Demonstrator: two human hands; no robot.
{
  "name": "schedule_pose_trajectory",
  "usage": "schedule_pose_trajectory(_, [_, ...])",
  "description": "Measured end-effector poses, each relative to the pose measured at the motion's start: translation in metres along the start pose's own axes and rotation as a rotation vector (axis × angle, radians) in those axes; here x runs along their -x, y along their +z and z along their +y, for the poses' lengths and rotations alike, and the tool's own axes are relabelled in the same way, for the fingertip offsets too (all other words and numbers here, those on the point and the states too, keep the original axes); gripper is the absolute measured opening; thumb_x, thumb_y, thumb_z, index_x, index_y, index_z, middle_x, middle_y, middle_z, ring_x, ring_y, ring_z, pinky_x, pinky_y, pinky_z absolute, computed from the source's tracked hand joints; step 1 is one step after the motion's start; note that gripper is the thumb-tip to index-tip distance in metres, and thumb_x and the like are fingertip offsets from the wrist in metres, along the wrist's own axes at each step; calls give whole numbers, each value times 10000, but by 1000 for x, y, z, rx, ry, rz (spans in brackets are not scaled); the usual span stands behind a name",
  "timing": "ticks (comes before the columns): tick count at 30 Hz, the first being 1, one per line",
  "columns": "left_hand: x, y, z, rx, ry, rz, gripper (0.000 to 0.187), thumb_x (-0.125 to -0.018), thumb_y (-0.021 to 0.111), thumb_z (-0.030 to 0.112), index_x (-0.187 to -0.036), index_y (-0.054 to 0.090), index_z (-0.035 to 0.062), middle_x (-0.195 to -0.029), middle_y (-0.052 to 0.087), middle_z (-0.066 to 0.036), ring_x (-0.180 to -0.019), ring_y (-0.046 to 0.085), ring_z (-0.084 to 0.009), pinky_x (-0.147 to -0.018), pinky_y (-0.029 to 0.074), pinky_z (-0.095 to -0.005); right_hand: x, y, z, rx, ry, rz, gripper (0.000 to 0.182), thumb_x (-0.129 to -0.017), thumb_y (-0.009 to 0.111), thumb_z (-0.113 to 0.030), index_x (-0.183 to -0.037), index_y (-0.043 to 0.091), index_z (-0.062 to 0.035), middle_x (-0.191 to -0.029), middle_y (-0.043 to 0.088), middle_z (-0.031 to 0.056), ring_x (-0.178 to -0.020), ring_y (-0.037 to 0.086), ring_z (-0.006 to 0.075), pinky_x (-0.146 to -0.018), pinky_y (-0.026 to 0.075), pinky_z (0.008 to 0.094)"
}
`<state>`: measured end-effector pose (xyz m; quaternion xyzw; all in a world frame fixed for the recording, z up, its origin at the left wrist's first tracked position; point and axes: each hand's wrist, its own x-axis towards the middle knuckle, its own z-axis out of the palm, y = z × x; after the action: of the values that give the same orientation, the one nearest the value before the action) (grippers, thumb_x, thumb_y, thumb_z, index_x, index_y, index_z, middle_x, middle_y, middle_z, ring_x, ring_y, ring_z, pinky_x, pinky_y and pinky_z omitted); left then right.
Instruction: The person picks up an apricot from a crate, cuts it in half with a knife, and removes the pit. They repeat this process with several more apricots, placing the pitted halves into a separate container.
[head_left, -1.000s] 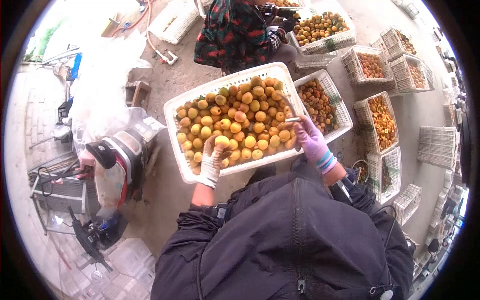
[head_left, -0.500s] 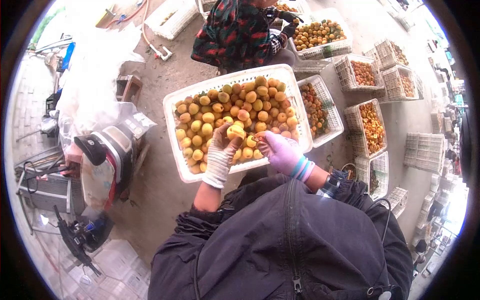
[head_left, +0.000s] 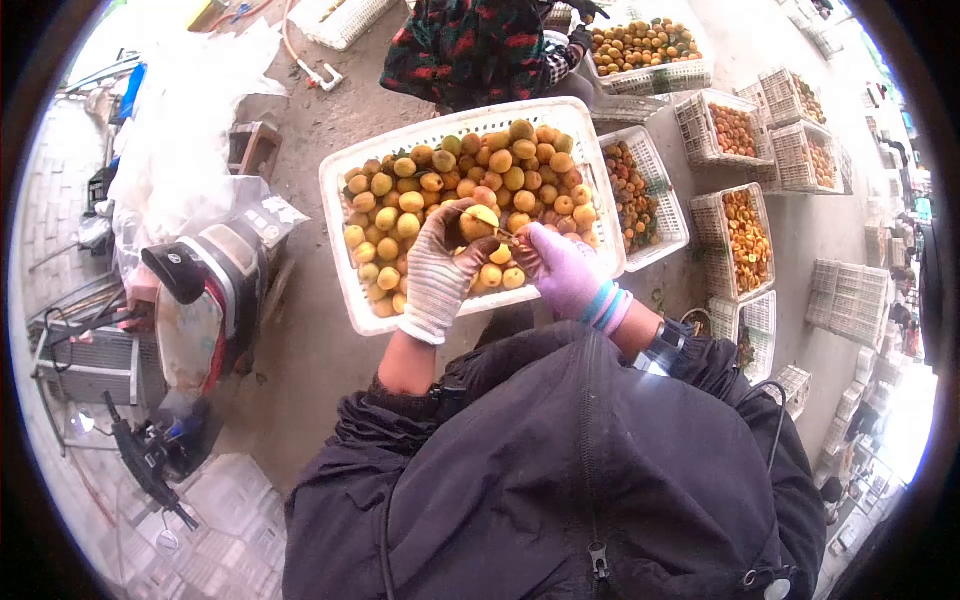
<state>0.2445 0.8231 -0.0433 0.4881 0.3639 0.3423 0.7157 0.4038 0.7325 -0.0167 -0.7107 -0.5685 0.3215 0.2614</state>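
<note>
In front of me stands a white plastic crate (head_left: 338,235) heaped with yellow-orange apricots (head_left: 410,200). My left hand (head_left: 440,280), in a pale, stained knit glove, is closed around one apricot (head_left: 479,222) above the heap. A cut line or slit seems to show on its skin. Close on the right, my right hand (head_left: 565,265), in a lilac glove with blue bands at the cuff, has its fingers pinched together. A thin, small thing runs from those fingertips to the apricot; its kind cannot be made out.
Ahead, a person in a patterned jacket (head_left: 470,50) works beside another apricot crate (head_left: 650,78). More crates stand to the right, one holding cut orange fruit (head_left: 745,240). A scooter (head_left: 205,310) is parked at left near plastic sheeting (head_left: 180,150). A hose (head_left: 290,40) lies on the floor.
My view has shifted slightly, so the crate sits higher. The apricot has turned in my left hand, and my right fingertips have come closer to it.
</note>
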Motion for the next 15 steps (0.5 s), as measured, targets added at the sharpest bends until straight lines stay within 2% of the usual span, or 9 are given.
schedule_pose_trajectory(1, [-2,2,3,-30,43,-10,469,-785,751,30,-1195,527,-2,-1123,606,-74,-1010,594,-144,-885,514,-265,1,-5,-5,8,-1,26,151,-902,524,-149,-1040,522,-89,-906,637,175,-869,623,389,-706,492,460])
schedule_pose_trajectory(3, [-4,6,5,-71,77,-39,445,-818,740,110,-1199,533,7,-1120,605,-56,-995,592,-131,-866,516,-250,0,-8,-7,8,5,45,144,-900,521,-136,-1036,517,-90,-898,633,176,-867,616,396,-692,486,467])
schedule_pose_trajectory(5, [-6,14,0,211,-8,-40,443,-868,699,248,-1210,533,20,-1118,599,-51,-964,596,-131,-846,515,-238,1,-6,-3,-1,-31,89,147,-900,519,-143,-1038,516,-91,-868,630,181,-837,617,399,-679,482,476])
schedule_pose_trajectory(6, [-3,18,-1,247,-45,-14,480,-910,622,385,-1221,530,32,-1132,584,-47,-972,586,-132,-852,508,-249,1,-3,-1,-4,-28,94,147,-900,519,-143,-1038,516,-91,-868,630,181,-837,617,399,-679,482,476])
schedule_pose_trajectory(10, [-6,18,-14,296,-51,-25,525,-940,542,455,-1280,472,61,-1159,556,-41,-1050,538,-140,-917,473,-284,6,4,9,62,-5,92,145,-897,517,-147,-1032,509,-94,-834,629,193,-791,621,403,-671,479,489])
schedule_pose_trajectory(11, [-7,11,-17,258,-86,-117,513,-921,607,392,-1294,452,76,-1104,552,-32,-1026,526,-134,-923,456,-273,8,4,9,99,-7,108,144,-897,517,-148,-1030,507,-95,-825,629,196,-779,622,404,-670,479,491])
schedule_pose_trajectory(13, [-5,18,-30,157,15,-90,502,-885,684,274,-1288,455,82,-1044,544,-21,-960,531,-117,-868,471,-248,14,2,10,46,5,87,145,-895,516,-145,-1031,506,-95,-839,634,193,-809,625,397,-684,480,492])
schedule_pose_trajectory(14, [-2,19,-30,132,-28,-63,536,-857,721,213,-1308,457,93,-1075,559,-13,-924,551,-94,-818,475,-226,14,5,12,28,16,69,149,-891,515,-141,-1033,507,-95,-846,635,190,-825,625,394,-694,481,492])
schedule_pose_trajectory(15, [2,24,-32,209,-38,-56,481,-881,695,218,-1293,478,97,-1060,545,3,-924,524,-80,-801,465,-222,16,6,15,21,45,55,153,-888,515,-138,-1035,507,-95,-854,636,187,-841,625,392,-704,481,491])
